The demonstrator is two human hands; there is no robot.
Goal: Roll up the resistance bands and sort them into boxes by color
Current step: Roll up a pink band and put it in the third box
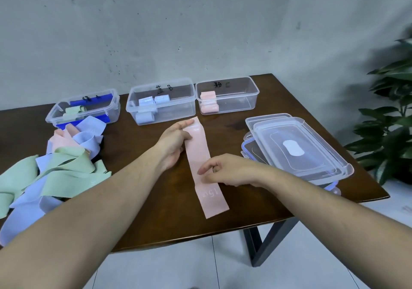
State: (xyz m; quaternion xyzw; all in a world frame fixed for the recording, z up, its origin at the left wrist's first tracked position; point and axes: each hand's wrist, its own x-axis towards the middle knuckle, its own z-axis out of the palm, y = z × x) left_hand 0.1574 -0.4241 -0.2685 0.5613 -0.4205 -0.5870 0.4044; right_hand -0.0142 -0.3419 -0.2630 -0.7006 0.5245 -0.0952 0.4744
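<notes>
Long pink rubbery resistance band (206, 166) lying flat on the brown wooden table (278, 115), left hand (175, 142) pinning its far end, right hand (225, 169) resting mid-strip.

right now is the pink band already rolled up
No, the pink band lies flat and unrolled on the table under both hands.
</notes>
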